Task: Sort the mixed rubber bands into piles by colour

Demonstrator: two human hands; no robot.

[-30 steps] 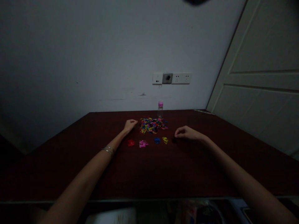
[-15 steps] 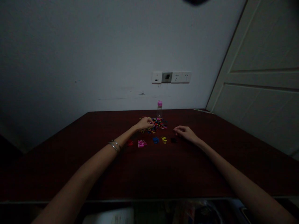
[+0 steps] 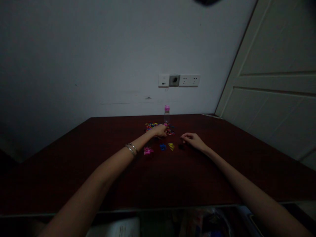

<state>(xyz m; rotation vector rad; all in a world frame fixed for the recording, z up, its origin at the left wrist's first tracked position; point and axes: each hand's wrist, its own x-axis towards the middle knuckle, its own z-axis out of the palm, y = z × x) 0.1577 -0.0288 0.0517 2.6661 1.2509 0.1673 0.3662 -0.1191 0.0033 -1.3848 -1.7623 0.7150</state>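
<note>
My left hand [image 3: 160,130] reaches into a mixed pile of small coloured rubber bands [image 3: 151,125], its fingers curled down together. Whatever they hold is too small and dark to make out. My right hand [image 3: 194,141] rests to the right with thumb and fingertips pinched together, just above a small black heap [image 3: 181,146]; I cannot tell what is between them. Sorted by colour, a pink heap [image 3: 148,150], a blue heap [image 3: 162,147] and a yellow heap [image 3: 171,146] of bands lie in a row nearer me. My left forearm covers the spot of the red heap.
Behind the pile stands a clear bottle [image 3: 167,116] with a pink cap. The dark red-brown table [image 3: 197,177] meets a wall with sockets [image 3: 189,80]; a white door [image 3: 274,98] is at the right. Below the front edge, several items sit on a shelf or drawer.
My left hand has moved right across the mixed pile, and its forearm now hides the red heap. My right hand stays nearly in place. The view has shifted slightly.
</note>
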